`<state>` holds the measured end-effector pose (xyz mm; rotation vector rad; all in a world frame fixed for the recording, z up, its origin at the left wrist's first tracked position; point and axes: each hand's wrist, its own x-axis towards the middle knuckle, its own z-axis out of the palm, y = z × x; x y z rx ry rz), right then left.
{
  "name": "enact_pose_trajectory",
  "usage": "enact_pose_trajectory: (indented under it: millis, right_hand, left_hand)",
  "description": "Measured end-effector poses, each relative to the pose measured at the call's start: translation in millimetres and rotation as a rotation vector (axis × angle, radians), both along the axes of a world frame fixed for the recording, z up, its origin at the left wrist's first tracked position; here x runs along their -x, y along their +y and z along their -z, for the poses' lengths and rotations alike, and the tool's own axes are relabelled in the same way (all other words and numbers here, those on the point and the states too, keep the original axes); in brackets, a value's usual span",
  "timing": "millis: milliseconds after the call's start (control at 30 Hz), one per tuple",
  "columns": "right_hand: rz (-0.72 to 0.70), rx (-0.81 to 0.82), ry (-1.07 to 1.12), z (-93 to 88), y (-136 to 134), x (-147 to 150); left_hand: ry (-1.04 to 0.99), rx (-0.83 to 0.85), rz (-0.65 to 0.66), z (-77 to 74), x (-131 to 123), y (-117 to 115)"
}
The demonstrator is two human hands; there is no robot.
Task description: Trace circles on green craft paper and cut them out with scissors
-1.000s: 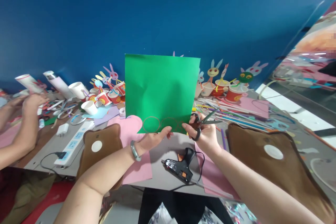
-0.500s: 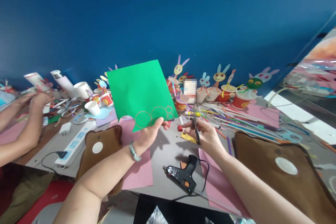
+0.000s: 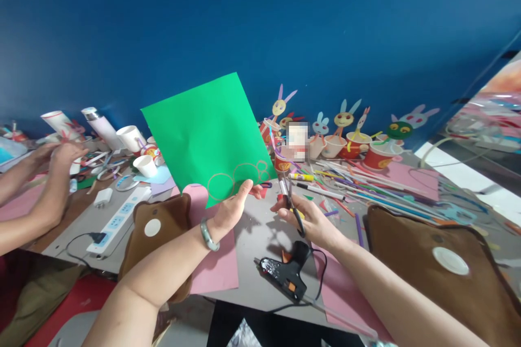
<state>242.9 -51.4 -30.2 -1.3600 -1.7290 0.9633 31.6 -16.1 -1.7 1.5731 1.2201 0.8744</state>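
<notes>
My left hand [image 3: 232,206] pinches the lower edge of a green sheet of paper [image 3: 199,130], thumb on the near face. Circles of different sizes are drawn in outline along the sheet's bottom, and a curved piece is cut out of its lower left. Scissors [image 3: 296,214] with dark handles are gripped in my right hand [image 3: 315,222], close to the sheet's right corner. Their blades point up and away, and I see them apart from the paper. Below the scissors, a black hot glue gun [image 3: 285,271] lies on the table.
Paper cups with rabbit faces [image 3: 354,143] line the blue wall. Pipe cleaners and pens [image 3: 366,190] are strewn at right. Brown pouches [image 3: 431,265] lie on both sides. At left sit a power strip [image 3: 118,222] and another person's hands [image 3: 67,157].
The green sheet has tilted and shifted up and to the left at its top. My right hand has lowered and turned the scissors, moving them slightly left.
</notes>
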Motion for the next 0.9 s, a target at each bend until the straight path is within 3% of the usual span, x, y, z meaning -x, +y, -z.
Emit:
enact_pose_trajectory:
  millis: [200,533,900]
  right_hand:
    - [-0.048,0.031,-0.02,2.8,-0.6,4.4]
    - [-0.107,0.045,0.066,7.6,-3.7,10.1]
    - [-0.127,0.025,0.1,8.8,-4.0,10.0]
  left_hand:
    - [0.053,-0.017,0.005,6.5,-0.7,0.1]
    - [0.053,0.096,0.063,-6.5,-6.1,-15.1]
    - [0.037,0.156,0.094,1.4,-5.8,-14.3]
